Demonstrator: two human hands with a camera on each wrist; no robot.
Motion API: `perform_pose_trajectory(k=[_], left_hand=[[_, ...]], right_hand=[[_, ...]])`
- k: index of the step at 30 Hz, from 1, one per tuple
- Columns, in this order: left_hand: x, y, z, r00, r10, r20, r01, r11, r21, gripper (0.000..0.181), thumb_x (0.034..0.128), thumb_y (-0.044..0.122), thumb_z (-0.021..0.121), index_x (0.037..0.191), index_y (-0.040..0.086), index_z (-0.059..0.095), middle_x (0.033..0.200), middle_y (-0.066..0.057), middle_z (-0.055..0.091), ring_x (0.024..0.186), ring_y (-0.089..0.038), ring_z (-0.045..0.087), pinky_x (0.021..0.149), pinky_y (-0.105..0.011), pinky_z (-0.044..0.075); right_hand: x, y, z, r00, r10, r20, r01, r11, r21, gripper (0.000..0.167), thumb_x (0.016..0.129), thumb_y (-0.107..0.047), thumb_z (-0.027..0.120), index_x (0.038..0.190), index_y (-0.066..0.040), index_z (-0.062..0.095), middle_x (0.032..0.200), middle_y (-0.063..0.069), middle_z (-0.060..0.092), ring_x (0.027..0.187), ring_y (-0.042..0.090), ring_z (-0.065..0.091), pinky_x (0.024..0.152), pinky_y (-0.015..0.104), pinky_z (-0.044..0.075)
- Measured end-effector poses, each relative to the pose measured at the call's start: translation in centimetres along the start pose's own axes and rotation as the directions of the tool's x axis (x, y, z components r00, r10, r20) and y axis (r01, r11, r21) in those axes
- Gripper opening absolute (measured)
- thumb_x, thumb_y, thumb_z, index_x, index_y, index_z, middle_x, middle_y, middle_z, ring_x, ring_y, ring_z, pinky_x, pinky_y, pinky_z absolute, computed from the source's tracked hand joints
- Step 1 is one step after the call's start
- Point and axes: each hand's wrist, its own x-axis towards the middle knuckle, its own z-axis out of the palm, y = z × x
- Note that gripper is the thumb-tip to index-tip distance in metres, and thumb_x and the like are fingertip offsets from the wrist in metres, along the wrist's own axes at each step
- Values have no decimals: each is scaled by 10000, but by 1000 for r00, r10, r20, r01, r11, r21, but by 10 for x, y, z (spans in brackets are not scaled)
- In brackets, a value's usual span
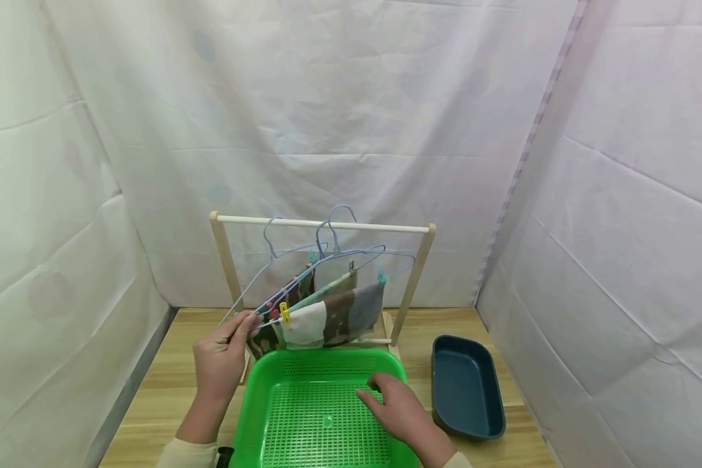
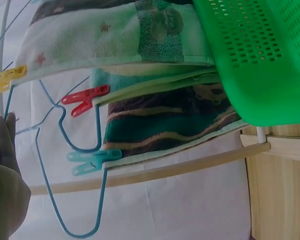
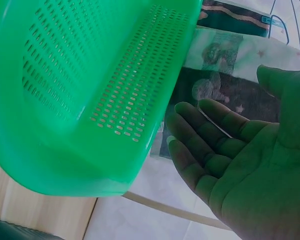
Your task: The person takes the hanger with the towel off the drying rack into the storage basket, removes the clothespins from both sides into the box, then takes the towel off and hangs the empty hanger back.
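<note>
My left hand [image 1: 219, 364] pinches the lower left end of a blue wire hanger [image 2: 8, 100]. From that hanger hangs a white, brown and grey towel [image 1: 353, 312], clipped by a yellow clothespin [image 1: 284, 312] and a teal clothespin [image 1: 382, 277]. Behind it, other small towels hang from hangers; a green one has a red clothespin [image 2: 85, 100], and a dark striped towel [image 2: 155, 120] has a light-blue clothespin [image 2: 94, 161]. Over the right side of the green basket [image 1: 247, 403] is my right hand [image 1: 400, 409], fingers loosely bent and holding nothing.
A wooden drying rack with a white rail [image 1: 386, 227] stands behind the basket, its posts at either side. At the right sits a dark blue tray [image 1: 467, 390] on the wood-grain table [image 1: 158, 403]. White cloth walls [image 1: 351, 117] enclose the back and sides.
</note>
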Motion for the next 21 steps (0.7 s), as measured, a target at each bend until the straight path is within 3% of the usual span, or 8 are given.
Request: perform_pose_trajectory(k=[7,13,21], left_hand=[[2,7,-15,997,-66,28,68,995,-77,154,1014,-145,716,1131,-117,814,983,-293,797,866,-119,828,770,-266,675],[1,5,-28,995,-68,67,73,994,-80,149,1025,-162,686,1138,-166,783,994,-268,804,883,-110,827,774,-294,676],[0,10,-40,987,-135,84,142,986,-89,132,1054,-124,673,1118,-179,774,971,-93,843,864,-110,826,789,-297,678]], right_hand=[[-3,3,-1,999,9,-36,-10,1000,-17,598,1102,-642,593,1294,-93,729,1247,64,734,1109,308,731,884,546,643],[-3,9,-1,999,13,-52,-14,1000,-14,534,1110,-593,619,1271,-97,733,1230,59,737,1107,312,732,888,545,643],[-6,15,-8,998,36,-46,-34,998,53,526,1115,-569,625,1271,-77,728,1202,48,739,1092,317,730,863,542,642]])
